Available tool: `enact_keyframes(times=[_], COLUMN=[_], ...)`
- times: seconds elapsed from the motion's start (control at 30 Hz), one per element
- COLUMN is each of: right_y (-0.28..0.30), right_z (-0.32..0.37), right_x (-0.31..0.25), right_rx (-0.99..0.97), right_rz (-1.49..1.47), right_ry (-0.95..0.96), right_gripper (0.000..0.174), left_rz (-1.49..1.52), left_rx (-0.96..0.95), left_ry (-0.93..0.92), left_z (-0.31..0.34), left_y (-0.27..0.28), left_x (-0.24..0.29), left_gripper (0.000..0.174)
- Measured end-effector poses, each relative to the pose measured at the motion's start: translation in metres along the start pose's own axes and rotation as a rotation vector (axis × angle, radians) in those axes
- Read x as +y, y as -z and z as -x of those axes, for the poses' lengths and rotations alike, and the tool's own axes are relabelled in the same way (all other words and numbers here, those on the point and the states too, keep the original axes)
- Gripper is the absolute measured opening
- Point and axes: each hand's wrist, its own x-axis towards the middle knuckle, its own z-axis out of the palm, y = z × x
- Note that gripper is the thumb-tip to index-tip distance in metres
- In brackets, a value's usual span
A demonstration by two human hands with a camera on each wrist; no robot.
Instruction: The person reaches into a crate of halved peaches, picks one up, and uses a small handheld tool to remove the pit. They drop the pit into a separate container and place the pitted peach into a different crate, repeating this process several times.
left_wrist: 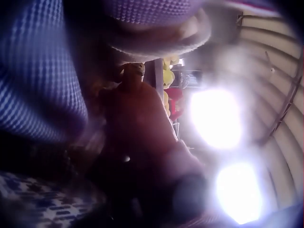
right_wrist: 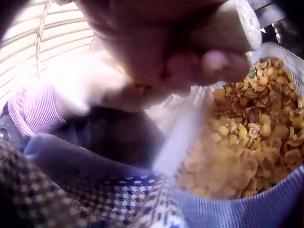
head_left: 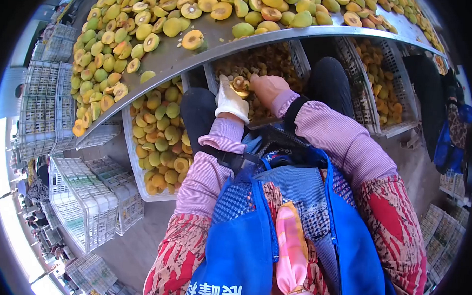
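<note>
The left hand (head_left: 230,99), in a white glove, holds a cut fruit half (head_left: 241,85) above a crate of orange-brown fruit pieces (head_left: 265,57). Close against that fruit is the bare right hand (head_left: 269,90), its fingers curled. In the right wrist view the right hand (right_wrist: 142,42) grips a thick pale handle (right_wrist: 228,28); the handle's far end is hidden. Fruit pieces (right_wrist: 261,128) fill the crate beneath. The left wrist view is dark and blurred, with the right hand (left_wrist: 137,118) beside a small bit of fruit (left_wrist: 134,71).
A metal table (head_left: 213,50) bearing many halved yellow-green fruits curves across the front. Below its edge, a crate of fruit (head_left: 161,139) stands at the left and another crate (head_left: 381,85) at the right. Stacked white crates (head_left: 83,199) stand farther left. Another person (head_left: 450,118) is at the right.
</note>
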Motion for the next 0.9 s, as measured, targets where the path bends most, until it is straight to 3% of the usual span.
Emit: enact_keyframes(times=[0.07,0.13,0.17,0.2,0.23,0.27,0.3,0.33,0.4,0.47,0.53,0.6,0.63,0.67,0.73,0.87,0.9], right_y=[-0.002,-0.018,-0.038,-0.017,-0.009,-0.022,-0.035,-0.043,-0.054,-0.028,-0.014,-0.006,-0.005,-0.003,0.000,-0.006,-0.010], right_z=[0.004,-0.002,0.001,0.012,0.020,0.026,0.027,0.026,0.028,0.031,0.033,0.033,0.034,0.035,0.037,0.042,0.039], right_x=[0.000,0.010,0.024,0.020,0.016,0.025,0.033,0.034,0.033,0.006,-0.011,-0.018,-0.018,-0.017,-0.008,0.003,0.007], right_rx=[0.073,0.092,0.249,0.042,-0.108,-0.047,0.012,0.001,-0.018,0.044,0.219,0.257,0.282,0.306,0.265,0.308,0.306], right_rz=[-0.083,-0.374,-0.672,-0.422,-0.333,-0.430,-0.522,-0.524,-0.328,-0.301,-0.344,-0.349,-0.365,-0.380,-0.344,-0.272,-0.242], right_ry=[-0.021,-0.059,0.045,-0.105,-0.139,-0.058,0.024,0.052,-0.039,-0.008,0.107,0.143,0.148,0.153,0.131,0.091,0.070], right_gripper=[0.017,0.032,0.036,0.035,0.036,0.035,0.034,0.034,0.031,0.026,0.022,0.021,0.021,0.021,0.020,0.021,0.021], left_rz=[1.435,1.444,1.219,1.598,1.556,1.510,1.323,0.959,-0.507,-0.208,0.268,0.273,0.381,0.657,0.886,1.062,1.060], left_rx=[-0.060,-0.034,0.117,0.028,0.105,0.168,0.257,0.306,0.793,0.699,0.419,0.162,-0.044,-0.042,-0.062,-0.217,-0.238], left_ry=[0.574,0.257,0.116,0.498,0.366,0.234,0.226,0.225,-0.291,-0.285,-0.169,-0.232,-0.126,-0.019,0.030,0.256,0.232], left_z=[-0.015,-0.031,-0.030,-0.002,0.007,0.009,0.009,0.009,0.003,0.001,0.003,0.007,0.004,0.003,0.000,-0.001,-0.002], left_y=[0.001,-0.042,-0.036,0.046,0.071,0.090,0.110,0.131,0.150,0.153,0.124,0.096,0.083,0.062,0.044,0.035,0.036], left_x=[0.014,-0.044,-0.045,0.024,0.024,0.017,0.002,-0.013,-0.056,-0.043,-0.009,0.026,0.035,0.037,0.033,0.031,0.029], left_gripper=[0.039,0.032,0.027,0.026,0.025,0.025,0.019,0.015,0.013,0.013,0.016,0.024,0.019,0.012,0.008,0.008,0.009])
